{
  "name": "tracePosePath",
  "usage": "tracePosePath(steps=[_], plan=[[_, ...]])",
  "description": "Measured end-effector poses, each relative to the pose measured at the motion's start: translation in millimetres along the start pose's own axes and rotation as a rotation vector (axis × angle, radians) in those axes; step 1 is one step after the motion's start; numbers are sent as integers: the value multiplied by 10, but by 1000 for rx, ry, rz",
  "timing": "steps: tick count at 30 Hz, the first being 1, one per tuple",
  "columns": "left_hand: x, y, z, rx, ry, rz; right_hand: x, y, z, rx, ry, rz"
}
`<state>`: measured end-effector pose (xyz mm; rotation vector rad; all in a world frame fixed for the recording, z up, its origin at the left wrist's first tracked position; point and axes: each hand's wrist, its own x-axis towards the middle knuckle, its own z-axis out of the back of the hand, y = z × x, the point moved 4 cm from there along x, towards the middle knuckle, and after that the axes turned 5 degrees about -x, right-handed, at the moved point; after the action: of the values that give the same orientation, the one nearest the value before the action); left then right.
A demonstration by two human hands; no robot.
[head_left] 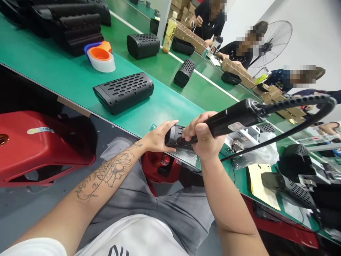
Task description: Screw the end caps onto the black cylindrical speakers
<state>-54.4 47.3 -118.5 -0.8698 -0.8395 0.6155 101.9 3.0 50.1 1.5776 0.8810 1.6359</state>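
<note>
My right hand (204,137) is wrapped round the handle of a black electric screwdriver (234,119), whose thick cable (301,103) loops off to the right. The tool's tip points down-left into a small black speaker housing (173,137) at the near edge of the green bench. My left hand (158,137) grips the left end of that housing, fingers curled over its top. The screwdriver bit itself is hidden behind my right fingers.
Black perforated speaker shells (124,91) (143,45) (184,72) lie on the green conveyor belt (66,71), beside an orange tape dispenser (100,56). A red stool (42,145) stands on the left. Plastic bags and parts (255,151) lie on the right. Other people sit at the far side with cardboard boxes (239,71).
</note>
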Motion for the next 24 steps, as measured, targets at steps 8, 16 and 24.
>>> tracePosePath(steps=[8,16,24], plan=[[-12,5,-9,16,-16,13,-58,-78,-4,5,78,-28],[-20,19,35,32,19,44,-100,-112,-45,-31,141,-32],[-5,56,280,41,-40,54,51,157,694,42,-118,110]])
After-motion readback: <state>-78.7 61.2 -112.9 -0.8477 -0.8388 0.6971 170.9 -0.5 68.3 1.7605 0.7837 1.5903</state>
